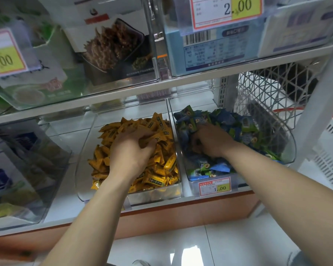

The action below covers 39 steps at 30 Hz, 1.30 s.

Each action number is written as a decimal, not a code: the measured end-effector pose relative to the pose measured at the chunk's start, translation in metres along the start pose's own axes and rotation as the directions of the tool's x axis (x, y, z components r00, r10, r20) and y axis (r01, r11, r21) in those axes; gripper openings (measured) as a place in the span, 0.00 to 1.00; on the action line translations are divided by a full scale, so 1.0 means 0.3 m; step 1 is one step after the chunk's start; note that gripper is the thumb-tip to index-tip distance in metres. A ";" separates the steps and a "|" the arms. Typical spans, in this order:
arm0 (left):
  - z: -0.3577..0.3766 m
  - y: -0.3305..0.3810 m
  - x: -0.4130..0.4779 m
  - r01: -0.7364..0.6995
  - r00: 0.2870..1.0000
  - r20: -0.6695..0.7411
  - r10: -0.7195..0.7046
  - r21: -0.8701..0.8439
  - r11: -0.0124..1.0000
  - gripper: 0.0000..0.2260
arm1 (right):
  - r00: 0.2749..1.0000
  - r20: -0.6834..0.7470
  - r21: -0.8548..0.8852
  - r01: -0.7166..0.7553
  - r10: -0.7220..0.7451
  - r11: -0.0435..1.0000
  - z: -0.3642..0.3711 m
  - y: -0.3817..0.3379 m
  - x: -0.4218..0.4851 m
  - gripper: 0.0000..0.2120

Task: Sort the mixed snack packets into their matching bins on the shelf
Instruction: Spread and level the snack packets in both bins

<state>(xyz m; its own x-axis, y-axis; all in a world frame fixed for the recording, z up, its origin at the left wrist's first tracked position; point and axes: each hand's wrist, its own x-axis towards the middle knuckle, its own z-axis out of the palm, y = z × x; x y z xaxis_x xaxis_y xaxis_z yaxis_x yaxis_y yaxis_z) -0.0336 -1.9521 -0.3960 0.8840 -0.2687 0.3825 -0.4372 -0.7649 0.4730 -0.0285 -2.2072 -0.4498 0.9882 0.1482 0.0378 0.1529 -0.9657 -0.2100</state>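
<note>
Two clear plastic bins stand side by side on the lower shelf. The left bin [81, 181] is full of yellow snack packets [158, 169]. The right bin [288, 150] holds blue and green snack packets [244, 127]. My left hand [131, 150] lies palm down in the yellow heap, its fingers curled round a few yellow packets. Among the blue and green packets, my right hand [211, 141] has its fingers curled into the pile, gripping some of them.
A price tag [214, 186] hangs on the right bin's front. Above, another shelf [200, 77] carries clear bins with boxed goods and price labels [227, 10]. A clear bin [46, 169] with cartons stands at the left, a white wire basket [267, 87] at the right.
</note>
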 end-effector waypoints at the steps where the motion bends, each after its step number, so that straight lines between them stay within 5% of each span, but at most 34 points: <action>1: -0.003 0.001 -0.001 0.004 1.000 0.011 -0.004 -0.009 1.000 0.10 | 1.000 0.012 0.132 0.000 -0.002 0.991 -0.020 0.003 -0.015 0.03; 7: -0.018 0.056 0.004 0.002 1.000 -0.014 -0.001 0.086 0.996 0.15 | 0.996 -0.025 0.717 -0.046 0.091 0.695 -0.156 -0.009 -0.128 0.03; 11: 0.000 0.170 -0.024 -0.128 0.991 0.019 0.130 -0.094 0.987 0.24 | 0.992 -0.058 0.947 0.019 0.112 0.321 -0.213 -0.091 -0.192 0.07; 14: 0.022 0.220 -0.041 -0.232 0.970 0.022 0.244 -0.237 0.943 0.19 | 0.995 -0.069 0.995 0.063 0.078 0.073 -0.245 -0.133 -0.225 0.07; 17: 0.015 0.202 -0.029 -0.183 0.982 -0.088 0.166 -0.235 0.955 0.14 | 0.985 -0.071 0.973 0.034 0.155 0.226 -0.249 -0.123 -0.235 0.03; 21: -0.021 0.093 0.000 0.059 0.998 -0.032 -0.059 -0.001 0.998 0.13 | 0.947 -0.086 0.892 -0.065 0.309 0.447 -0.215 -0.054 -0.221 0.02; 28: -0.068 -0.034 0.054 0.217 0.975 -0.102 -0.199 0.225 0.950 0.16 | 0.953 -0.096 0.669 -0.152 0.287 0.728 -0.174 -0.011 -0.201 0.05; 32: -0.061 0.009 0.039 0.047 0.983 -0.186 -0.006 0.214 0.976 0.15 | 0.949 -0.113 0.608 -0.168 0.293 0.776 -0.147 -0.017 -0.163 0.05; 36: 0.018 0.113 0.008 -0.119 0.982 0.160 0.104 0.089 0.989 0.28 | 0.981 -0.111 0.411 -0.102 0.161 0.906 -0.138 -0.033 -0.078 0.15; 39: 0.084 0.147 -0.010 -0.226 0.947 0.264 0.184 0.142 0.964 0.35 | 0.993 -0.118 0.252 0.016 0.014 0.967 -0.125 -0.042 0.006 0.21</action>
<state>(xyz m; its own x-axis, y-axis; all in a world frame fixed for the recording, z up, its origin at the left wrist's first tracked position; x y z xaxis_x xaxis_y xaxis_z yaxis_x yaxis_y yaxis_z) -0.0514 -1.9998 -0.3963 0.8005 -0.5493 0.2397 -0.5980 -0.7594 0.2566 -0.0290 -2.2027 -0.4105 0.9827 0.1086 0.1499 0.1655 -0.8780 -0.4491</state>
